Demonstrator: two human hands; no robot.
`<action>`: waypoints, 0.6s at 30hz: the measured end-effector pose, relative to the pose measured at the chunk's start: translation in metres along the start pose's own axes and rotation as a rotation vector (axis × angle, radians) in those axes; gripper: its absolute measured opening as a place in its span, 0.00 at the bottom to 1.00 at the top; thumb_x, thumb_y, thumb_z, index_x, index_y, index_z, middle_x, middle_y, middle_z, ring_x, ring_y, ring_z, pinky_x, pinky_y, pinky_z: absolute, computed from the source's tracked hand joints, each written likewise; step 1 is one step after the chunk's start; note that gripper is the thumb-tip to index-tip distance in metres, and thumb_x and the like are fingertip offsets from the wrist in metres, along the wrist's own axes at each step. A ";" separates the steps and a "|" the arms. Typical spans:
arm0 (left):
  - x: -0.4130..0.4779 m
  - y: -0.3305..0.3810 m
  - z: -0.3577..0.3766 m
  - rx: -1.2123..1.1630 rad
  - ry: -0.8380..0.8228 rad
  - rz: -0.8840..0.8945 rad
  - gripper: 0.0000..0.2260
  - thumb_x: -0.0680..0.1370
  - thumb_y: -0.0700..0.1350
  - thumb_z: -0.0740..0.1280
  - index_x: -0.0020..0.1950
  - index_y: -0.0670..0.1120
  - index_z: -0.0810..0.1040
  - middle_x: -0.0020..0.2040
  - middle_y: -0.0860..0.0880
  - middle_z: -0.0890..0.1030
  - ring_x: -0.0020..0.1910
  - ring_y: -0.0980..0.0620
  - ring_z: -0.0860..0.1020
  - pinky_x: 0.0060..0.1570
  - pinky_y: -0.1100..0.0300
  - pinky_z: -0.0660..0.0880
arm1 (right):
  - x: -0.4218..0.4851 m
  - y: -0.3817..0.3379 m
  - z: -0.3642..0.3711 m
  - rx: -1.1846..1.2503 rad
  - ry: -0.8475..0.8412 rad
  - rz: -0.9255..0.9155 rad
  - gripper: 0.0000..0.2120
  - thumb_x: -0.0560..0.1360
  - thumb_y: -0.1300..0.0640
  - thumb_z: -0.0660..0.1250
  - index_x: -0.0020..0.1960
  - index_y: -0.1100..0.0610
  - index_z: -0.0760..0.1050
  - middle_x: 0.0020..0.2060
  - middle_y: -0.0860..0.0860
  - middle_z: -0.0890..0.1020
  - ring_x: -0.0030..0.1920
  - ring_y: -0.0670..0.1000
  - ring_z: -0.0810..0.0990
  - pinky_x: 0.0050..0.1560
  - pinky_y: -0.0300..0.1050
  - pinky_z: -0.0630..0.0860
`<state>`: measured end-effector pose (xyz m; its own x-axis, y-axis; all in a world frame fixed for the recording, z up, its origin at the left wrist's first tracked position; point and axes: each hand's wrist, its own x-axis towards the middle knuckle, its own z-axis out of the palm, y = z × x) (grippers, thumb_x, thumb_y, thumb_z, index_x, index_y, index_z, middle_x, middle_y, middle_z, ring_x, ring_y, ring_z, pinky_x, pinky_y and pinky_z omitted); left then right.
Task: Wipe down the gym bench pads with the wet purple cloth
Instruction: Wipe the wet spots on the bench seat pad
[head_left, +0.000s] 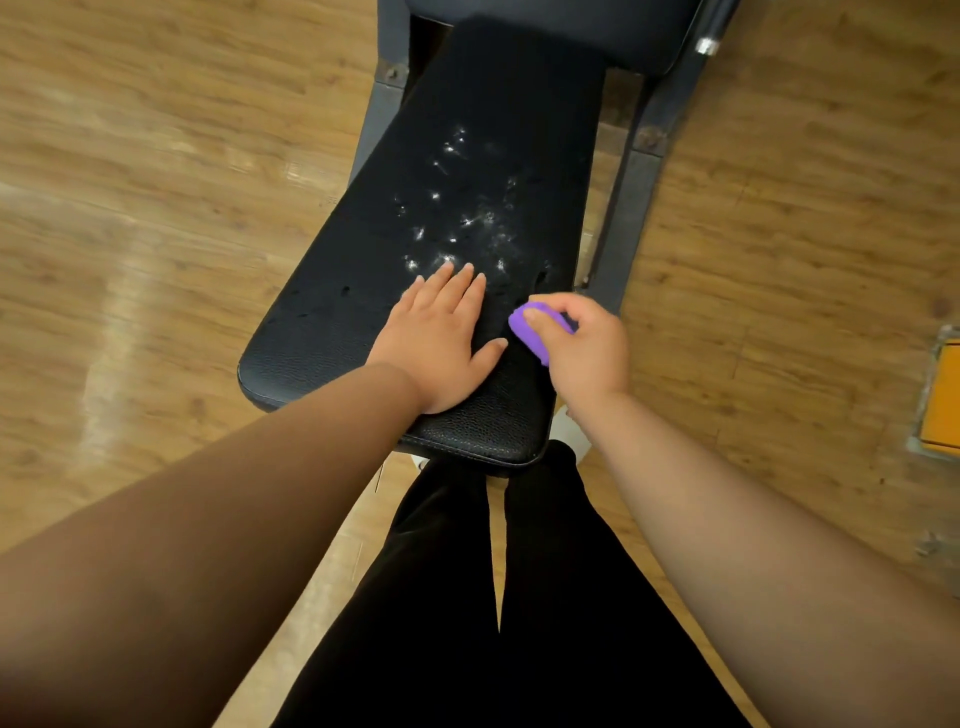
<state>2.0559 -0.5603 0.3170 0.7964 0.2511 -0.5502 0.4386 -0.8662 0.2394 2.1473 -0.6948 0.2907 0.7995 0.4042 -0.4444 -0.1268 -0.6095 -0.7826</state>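
A person stands at the near end of a gym bench, left hand laid flat on the long black pad, fingers straight and lightly spread, holding nothing. The right hand hovers at the pad's right edge, fingers and thumb curled round a bunched purple cloth, which sits just right of the left thumb and at or just above the vinyl; whether it touches cannot be told.

A scatter of white specks, droplets or residue, glints across the middle of the pad just beyond the left fingertips. Small tears mark the vinyl left of that hand. A second pad shows at the far end, carried on a dark steel frame over a wood-look floor. A yellow object lies at the far right edge, and black trousers fill the near foreground.

The wipe of the long pad appears to be at its start, with the marked patch untouched. The next move likely calls for pressing the cloth down and sweeping it away from the body and leftward through the specks, the flat hand either lifting clear or staying as a brace, before going on to the far pad.
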 end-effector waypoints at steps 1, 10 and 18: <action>0.000 0.000 0.001 0.002 -0.001 0.002 0.32 0.81 0.61 0.50 0.80 0.45 0.48 0.80 0.47 0.49 0.79 0.49 0.44 0.76 0.53 0.41 | -0.007 0.003 -0.001 -0.003 -0.011 -0.005 0.06 0.76 0.58 0.68 0.50 0.53 0.82 0.48 0.44 0.83 0.51 0.44 0.78 0.53 0.35 0.73; 0.001 0.000 0.000 0.021 -0.007 -0.007 0.31 0.82 0.60 0.49 0.80 0.46 0.48 0.80 0.48 0.48 0.79 0.50 0.45 0.76 0.53 0.41 | 0.028 -0.008 0.002 0.010 0.008 0.044 0.04 0.77 0.57 0.68 0.49 0.50 0.81 0.45 0.41 0.80 0.51 0.44 0.78 0.47 0.29 0.70; 0.002 0.000 0.001 0.027 -0.001 -0.002 0.30 0.82 0.59 0.49 0.80 0.46 0.49 0.80 0.47 0.49 0.79 0.49 0.45 0.76 0.53 0.42 | 0.024 -0.002 -0.004 -0.019 -0.029 -0.018 0.06 0.76 0.57 0.68 0.51 0.53 0.82 0.48 0.46 0.83 0.50 0.43 0.78 0.52 0.33 0.72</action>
<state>2.0570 -0.5602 0.3152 0.7949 0.2528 -0.5515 0.4292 -0.8768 0.2168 2.1692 -0.6861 0.2834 0.7840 0.4347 -0.4431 -0.1010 -0.6150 -0.7820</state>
